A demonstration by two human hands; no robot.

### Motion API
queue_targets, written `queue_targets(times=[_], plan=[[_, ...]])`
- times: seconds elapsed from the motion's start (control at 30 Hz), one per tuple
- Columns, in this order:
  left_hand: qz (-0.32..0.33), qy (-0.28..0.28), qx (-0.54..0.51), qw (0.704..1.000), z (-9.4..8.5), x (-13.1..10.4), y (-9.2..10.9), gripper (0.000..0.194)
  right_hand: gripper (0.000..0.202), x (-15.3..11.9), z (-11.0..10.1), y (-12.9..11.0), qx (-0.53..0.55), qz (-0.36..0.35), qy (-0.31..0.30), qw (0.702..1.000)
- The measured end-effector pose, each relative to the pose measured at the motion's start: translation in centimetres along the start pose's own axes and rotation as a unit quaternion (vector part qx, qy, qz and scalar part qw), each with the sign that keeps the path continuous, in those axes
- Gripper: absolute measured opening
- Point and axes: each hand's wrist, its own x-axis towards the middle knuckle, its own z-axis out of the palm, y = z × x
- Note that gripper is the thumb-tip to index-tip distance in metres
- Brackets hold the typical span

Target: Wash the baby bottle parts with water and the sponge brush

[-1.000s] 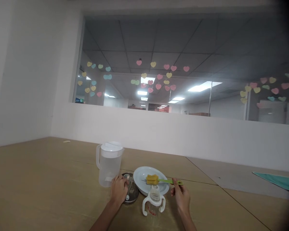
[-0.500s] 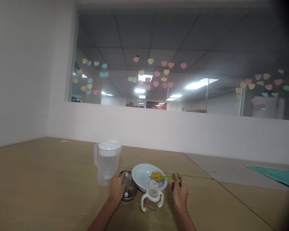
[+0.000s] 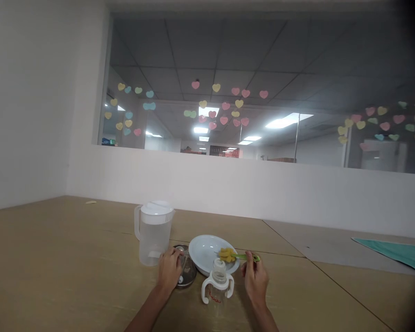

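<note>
Arrangement on the bench, seen from above my hands. My right hand gripped the green handle of a brush, thumb and fingers closed on it; the yellow sponge head lay over the right side of a white bowl, though whether it touched the bowl could not be told. My left hand had its fingers bent over the left side of a metal dish, near small clear and white parts lying in it; whether it gripped anything I could not tell. A clear bottle with two white handles stood upright at the bowl's near edge, between my hands. A lidded jug stood just beyond my left hand, and a green cloth lay well apart at right.
</note>
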Motion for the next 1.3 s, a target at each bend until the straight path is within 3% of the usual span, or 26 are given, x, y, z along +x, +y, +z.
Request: queue_targets(times=[0.13,0.4,0.73,1.07,1.3], plan=[[0.026,0.022,-0.007,0.999,0.1,-0.2,0.2,0.034,0.054,0.0,0.2,0.4,-0.006,-0.016,-0.015,1.0],[0.115,0.082,-0.02,0.99,0.0,-0.8,1.2,0.034,0.054,-0.2,0.8,0.1,0.079,0.065,-0.034,0.994],[0.24,0.001,-0.01,0.971,0.0,-1.6,2.6,0.038,0.054,0.5,0.8,0.2,0.165,0.148,-0.016,0.975],[0.238,0.012,-0.025,0.971,0.3,-1.7,2.7,0.034,0.05,0.7,0.8,0.6,0.205,0.195,0.002,0.959],[0.272,0.033,-0.032,0.961,0.3,-1.6,2.6,0.029,0.048,0.7,0.9,0.5,0.231,0.214,0.016,0.949]])
